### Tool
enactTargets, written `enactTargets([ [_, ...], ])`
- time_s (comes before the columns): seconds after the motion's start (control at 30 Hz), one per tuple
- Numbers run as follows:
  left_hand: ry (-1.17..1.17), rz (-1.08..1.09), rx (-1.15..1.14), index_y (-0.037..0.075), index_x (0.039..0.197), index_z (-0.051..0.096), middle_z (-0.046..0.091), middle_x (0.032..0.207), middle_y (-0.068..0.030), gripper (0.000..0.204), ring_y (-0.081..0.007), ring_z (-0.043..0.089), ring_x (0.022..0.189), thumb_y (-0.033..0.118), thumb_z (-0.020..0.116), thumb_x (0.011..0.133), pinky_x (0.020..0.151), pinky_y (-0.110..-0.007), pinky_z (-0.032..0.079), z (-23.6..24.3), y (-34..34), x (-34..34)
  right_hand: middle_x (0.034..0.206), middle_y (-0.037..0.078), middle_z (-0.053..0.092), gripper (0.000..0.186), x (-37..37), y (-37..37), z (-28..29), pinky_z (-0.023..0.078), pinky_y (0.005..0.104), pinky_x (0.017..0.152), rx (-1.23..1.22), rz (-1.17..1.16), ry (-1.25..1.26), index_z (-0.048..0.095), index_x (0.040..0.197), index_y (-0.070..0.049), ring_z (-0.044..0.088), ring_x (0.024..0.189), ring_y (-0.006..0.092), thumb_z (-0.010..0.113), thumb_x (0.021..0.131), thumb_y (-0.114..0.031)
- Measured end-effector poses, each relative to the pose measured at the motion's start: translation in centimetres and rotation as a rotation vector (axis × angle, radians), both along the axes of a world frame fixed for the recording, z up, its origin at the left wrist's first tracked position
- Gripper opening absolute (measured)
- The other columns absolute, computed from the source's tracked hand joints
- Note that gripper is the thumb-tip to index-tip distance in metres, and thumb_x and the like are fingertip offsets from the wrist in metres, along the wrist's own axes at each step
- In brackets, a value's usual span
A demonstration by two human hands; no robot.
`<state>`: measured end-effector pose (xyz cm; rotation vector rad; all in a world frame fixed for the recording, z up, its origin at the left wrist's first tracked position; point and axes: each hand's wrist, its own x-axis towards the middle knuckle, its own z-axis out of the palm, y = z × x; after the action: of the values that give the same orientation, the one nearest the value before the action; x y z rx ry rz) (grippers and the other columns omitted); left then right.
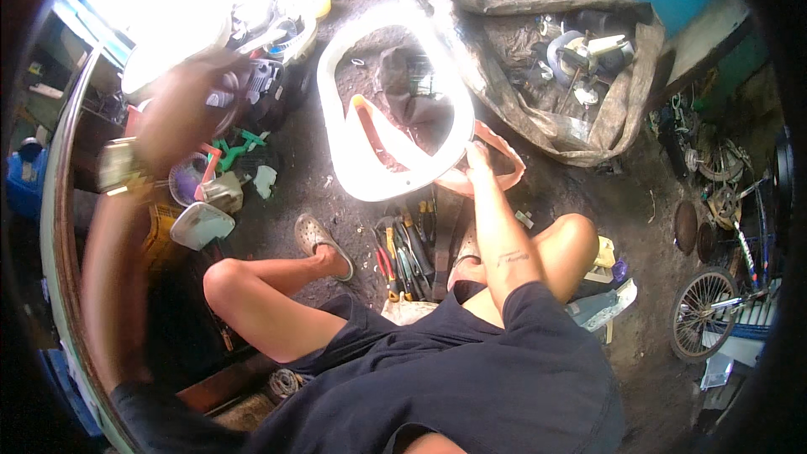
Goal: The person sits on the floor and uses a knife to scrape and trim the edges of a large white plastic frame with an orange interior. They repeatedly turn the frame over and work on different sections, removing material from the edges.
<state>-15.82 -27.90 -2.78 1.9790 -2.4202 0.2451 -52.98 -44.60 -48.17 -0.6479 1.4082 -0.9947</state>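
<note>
A white rounded plastic frame (370,185) with a large opening is held upright or slightly tilted in front of me, glaring in the light. My right hand (479,160) is closed around its lower right edge. A pale peach-coloured band (508,172) shows behind the frame and through its opening; whether it is joined to the frame I cannot tell. My left hand (197,92), with a watch on the wrist, is raised at the left near the plastic scrap, apart from the frame. Motion smears its fingers, so anything in them is unclear.
Pliers and other hand tools (408,252) lie between my feet. A big open sack (609,139) with scrap parts spreads at the far right. Plastic pieces, including a green one (239,150), are heaped at left. A bicycle wheel (710,315) stands at right.
</note>
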Motion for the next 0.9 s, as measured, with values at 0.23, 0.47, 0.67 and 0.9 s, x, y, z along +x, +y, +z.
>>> enactTargets([
  [0.23, 1.072, 0.345, -0.006, -0.004, 0.139, 0.05, 0.068, 0.117, -0.0257, 0.076, -0.0276, 0.068, 0.102, 0.055, 0.064, 0.094, 0.086, -0.039, 0.055, -21.1, -7.7, -3.7, 0.106, 0.016, 0.055, 0.03, 16.3, 10.4, 15.1, 0.05, 0.0436, 0.08, -0.676, 0.331, 0.339, 0.054, 0.102, -0.002, 0.061, 0.093, 0.0306, 0.074, 0.08, -0.006],
  [0.47, 1.613, 0.667, -0.059, -0.001, 0.13, 0.051, 0.064, 0.11, -0.0116, 0.047, -0.0177, 0.062, 0.094, 0.023, 0.068, 0.093, 0.077, -0.034, 0.053, -25.6, -4.8, 3.0, 0.118, 0.022, 0.055, 0.04, 20.4, 22.1, 14.3, 0.048, 0.0501, 0.093, -1.033, 0.699, 0.437, 0.057, 0.122, -0.003, 0.058, 0.109, 0.0426, 0.069, 0.087, -0.017],
  [0.67, 1.603, 0.758, -0.114, 0.001, 0.121, 0.056, 0.066, 0.098, -0.0069, 0.028, -0.0147, 0.064, 0.082, 0.013, 0.06, 0.096, 0.069, -0.032, 0.054, -24.8, 0.4, 4.5, 0.104, 0.02, 0.066, 0.026, 17.7, 21.3, 14.2, 0.054, 0.046, 0.086, -0.771, 0.779, 0.271, 0.065, 0.112, -0.003, 0.067, 0.095, 0.0377, 0.067, 0.09, -0.016],
  [0.9, 1.56, 0.697, -0.239, 0.0, 0.124, 0.057, 0.066, 0.099, -0.0063, 0.033, -0.0125, 0.063, 0.081, 0.017, 0.064, 0.097, 0.07, -0.029, 0.053, -24.7, 4.0, 3.1, 0.095, 0.017, 0.07, 0.016, 15.2, 18.0, 16.2, 0.055, 0.0392, 0.076, -0.748, 0.573, 0.184, 0.068, 0.104, -0.001, 0.07, 0.084, 0.0318, 0.064, 0.093, -0.012],
])
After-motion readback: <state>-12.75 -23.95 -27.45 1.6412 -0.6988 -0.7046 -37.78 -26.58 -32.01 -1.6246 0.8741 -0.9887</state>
